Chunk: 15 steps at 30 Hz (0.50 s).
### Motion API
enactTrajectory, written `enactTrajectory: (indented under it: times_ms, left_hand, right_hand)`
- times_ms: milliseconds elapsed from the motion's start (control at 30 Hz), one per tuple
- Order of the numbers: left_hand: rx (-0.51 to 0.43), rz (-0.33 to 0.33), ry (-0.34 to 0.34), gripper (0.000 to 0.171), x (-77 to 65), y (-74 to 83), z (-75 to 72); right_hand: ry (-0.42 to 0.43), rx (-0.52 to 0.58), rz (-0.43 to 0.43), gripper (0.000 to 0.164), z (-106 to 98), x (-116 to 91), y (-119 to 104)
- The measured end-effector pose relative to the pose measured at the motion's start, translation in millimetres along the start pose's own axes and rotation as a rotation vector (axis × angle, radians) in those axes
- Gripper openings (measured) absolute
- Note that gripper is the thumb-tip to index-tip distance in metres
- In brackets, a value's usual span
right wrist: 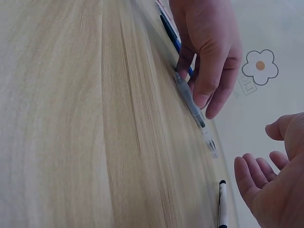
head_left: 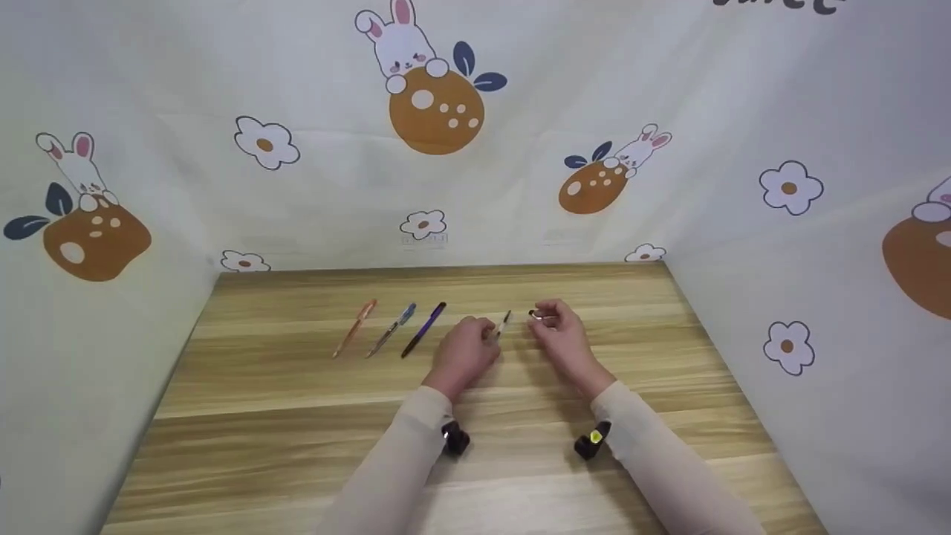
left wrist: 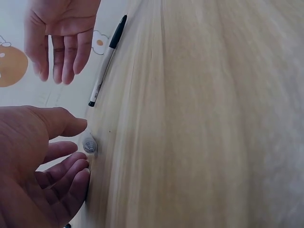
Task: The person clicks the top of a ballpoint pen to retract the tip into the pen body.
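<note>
- Left hand (head_left: 466, 347): fingers loosely bent, with a gap seen between thumb and fingertips in the left wrist view; no firm grip is shown.
- Clear pen (right wrist: 195, 108): laid on the table (head_left: 282, 416), just beside the left fingertips, right of centre in the right wrist view. Whether it is touched by them cannot be told. In the head view its lower part is hidden by the left hand.
- Right hand (head_left: 565, 334): fingers relaxed and parted, nothing gripped.
- White pen (left wrist: 105, 66): black cap noted; seen near the right fingers, at upper left of the left wrist view. In the head view it is mostly covered by the right hand, with only a dark end visible at the fingertips.
- Purple pen (head_left: 424, 330): laid slantwise near the left hand, left of it in the head view.
- Blue-capped pen (head_left: 391, 331) and orange pen (head_left: 355, 329): placed further left, roughly parallel, set apart from each other.
- Wrist cameras (head_left: 592, 442): black, worn at both sleeves (head_left: 397, 461), lower centre of the head view.
- Curtain (head_left: 327, 193): printed with rabbits and flowers; the table is bordered by it at back and sides.
</note>
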<state>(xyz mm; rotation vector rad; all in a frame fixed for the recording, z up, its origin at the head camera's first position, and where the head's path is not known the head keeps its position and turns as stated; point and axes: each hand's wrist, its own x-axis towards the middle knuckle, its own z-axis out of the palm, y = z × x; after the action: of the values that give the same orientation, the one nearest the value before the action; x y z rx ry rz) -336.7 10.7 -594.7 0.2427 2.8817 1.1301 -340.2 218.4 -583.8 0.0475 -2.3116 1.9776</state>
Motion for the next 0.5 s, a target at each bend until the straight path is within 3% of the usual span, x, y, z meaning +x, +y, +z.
enactTrajectory:
  times_ms: [500]
  left_hand:
    - [0.046, -0.043, -0.006, 0.029, 4.3, 1.5, 5.1]
  right_hand:
    - [0.013, -0.024, -0.018, 0.034, 0.4, -1.4, 1.5]
